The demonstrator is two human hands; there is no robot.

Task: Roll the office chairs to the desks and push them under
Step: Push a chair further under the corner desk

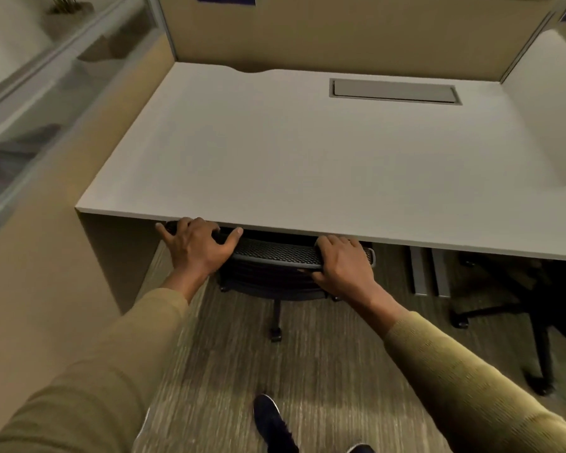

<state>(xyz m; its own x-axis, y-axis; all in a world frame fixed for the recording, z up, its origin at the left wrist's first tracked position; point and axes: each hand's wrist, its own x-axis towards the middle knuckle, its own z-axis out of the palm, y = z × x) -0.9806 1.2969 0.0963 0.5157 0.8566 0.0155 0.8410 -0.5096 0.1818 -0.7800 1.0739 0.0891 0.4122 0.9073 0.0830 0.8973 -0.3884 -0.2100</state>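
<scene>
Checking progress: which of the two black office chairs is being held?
The black mesh-backed chair on the left; left hand and right hand grip its top rail. The other black chair stands untouched, further right.

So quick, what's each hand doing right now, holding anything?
Left hand: grips the top of the chair back.
Right hand: grips the same chair back, thumb under its edge.

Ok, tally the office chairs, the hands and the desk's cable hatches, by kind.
Office chairs: 2, the mesh-backed chair at the desk and the second chair to the right.
Hands: 2, the left hand and the right hand, both gripping the mesh-backed chair's top edge.
Cable hatches: 1, the cable hatch.
Total: 5
</scene>
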